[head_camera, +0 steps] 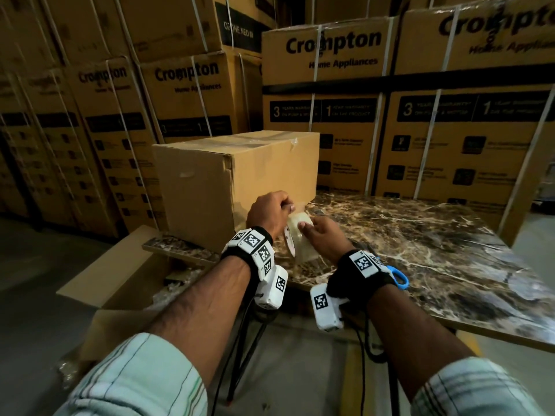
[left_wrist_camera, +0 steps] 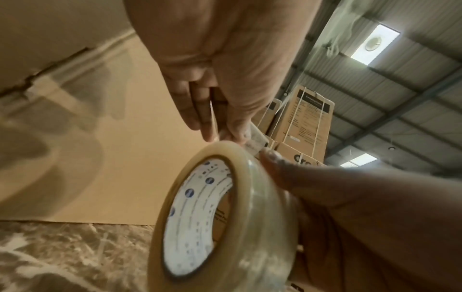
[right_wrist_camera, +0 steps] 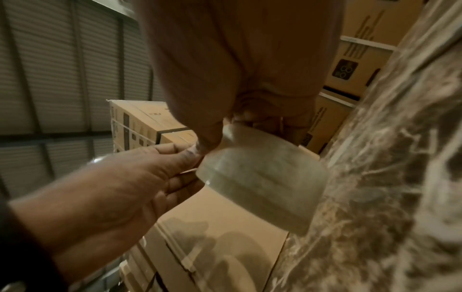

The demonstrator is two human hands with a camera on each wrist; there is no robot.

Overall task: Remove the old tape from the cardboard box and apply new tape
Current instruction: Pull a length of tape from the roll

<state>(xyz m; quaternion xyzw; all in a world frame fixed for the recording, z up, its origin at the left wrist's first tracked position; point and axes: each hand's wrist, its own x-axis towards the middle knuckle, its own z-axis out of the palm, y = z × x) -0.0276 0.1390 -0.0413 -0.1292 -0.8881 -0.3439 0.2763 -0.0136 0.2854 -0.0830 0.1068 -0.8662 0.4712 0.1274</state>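
A: Report hand status, nearest items first.

B: The right hand [head_camera: 326,235] grips the tape roll [head_camera: 303,237]; its fingers [right_wrist_camera: 250,116] curl through the core and the thumb presses on the outer winding. The roll stands on edge just above the worktop [head_camera: 420,241], between the two hands.

A: And the left hand?

B: The left hand [head_camera: 270,213] is just to the left of the roll. Its thumb and fingers [left_wrist_camera: 197,110] are closed narrowly, pinching the free end of the tape [left_wrist_camera: 256,138] at the top of the roll. The pinch point is touching or almost touching the right thumb.

A: Position of the cardboard box?

B: The cardboard box [head_camera: 237,175] stands on the worktop directly beyond the left fingers, near side facing the person. Clear tape lies along its top seam, with a loose scrap [head_camera: 292,144] at the upper right edge.

A: Other items?

B: A blue-handled tool [head_camera: 398,276] lies on the worktop just behind the right wrist; its type cannot be determined. An open carton [head_camera: 120,265] sits below and to the left of the left wrist. Stacked printed cartons [head_camera: 324,85] stand beyond the box.
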